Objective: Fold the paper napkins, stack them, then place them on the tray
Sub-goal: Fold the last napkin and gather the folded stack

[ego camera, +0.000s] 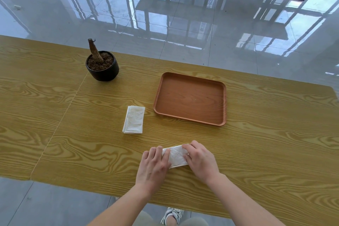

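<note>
Roughly midway, I judge: a folded pile [133, 119] already lies on the surface [73, 115] just left of the tray [190, 97], which holds nothing yet. The left hand [153, 166] lies flat, grip wide, pressing the napkin [176, 156] near the front edge. The right hand [200, 160] bends over its other end; pinching or pressing, I cannot tell. Stacking and the move onto the tray remain.
</note>
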Demonstrator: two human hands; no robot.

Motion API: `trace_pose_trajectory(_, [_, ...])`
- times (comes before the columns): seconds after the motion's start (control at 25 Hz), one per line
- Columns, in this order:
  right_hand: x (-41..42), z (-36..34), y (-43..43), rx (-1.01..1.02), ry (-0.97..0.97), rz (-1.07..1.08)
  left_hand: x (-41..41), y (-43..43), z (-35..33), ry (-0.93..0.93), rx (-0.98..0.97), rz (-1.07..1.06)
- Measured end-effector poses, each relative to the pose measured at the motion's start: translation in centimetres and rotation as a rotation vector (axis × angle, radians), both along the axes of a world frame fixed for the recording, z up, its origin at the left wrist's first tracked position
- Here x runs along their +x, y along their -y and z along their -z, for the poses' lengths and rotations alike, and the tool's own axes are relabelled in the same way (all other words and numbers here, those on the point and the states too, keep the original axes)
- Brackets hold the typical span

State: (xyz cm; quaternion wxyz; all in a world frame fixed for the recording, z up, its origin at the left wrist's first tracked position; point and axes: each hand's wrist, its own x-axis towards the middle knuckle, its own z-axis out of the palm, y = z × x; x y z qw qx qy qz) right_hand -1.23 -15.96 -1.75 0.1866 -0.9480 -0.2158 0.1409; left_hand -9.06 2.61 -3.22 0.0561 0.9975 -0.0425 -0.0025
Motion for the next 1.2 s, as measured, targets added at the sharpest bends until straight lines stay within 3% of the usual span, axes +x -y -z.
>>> trace_pose_trajectory(0.44, [0.7, -0.3, 0.5, 0.009, -0.011, 0.034, -0.2, -0.6, -1.3, -0.073, -0.155, -0.195])
trace_pose_trajectory(0.76, [2.0, -1.0, 0.3, -0.079, -0.029, -0.049, -0.5, -1.3, -1.1, -0.119, -0.162, -0.285])
trace_pose_trajectory(1.2, [3.7, -2.2, -0.9, -0.122, -0.281, 0.048, -0.1, -1.5, -1.4, -0.163, -0.161, -0.327])
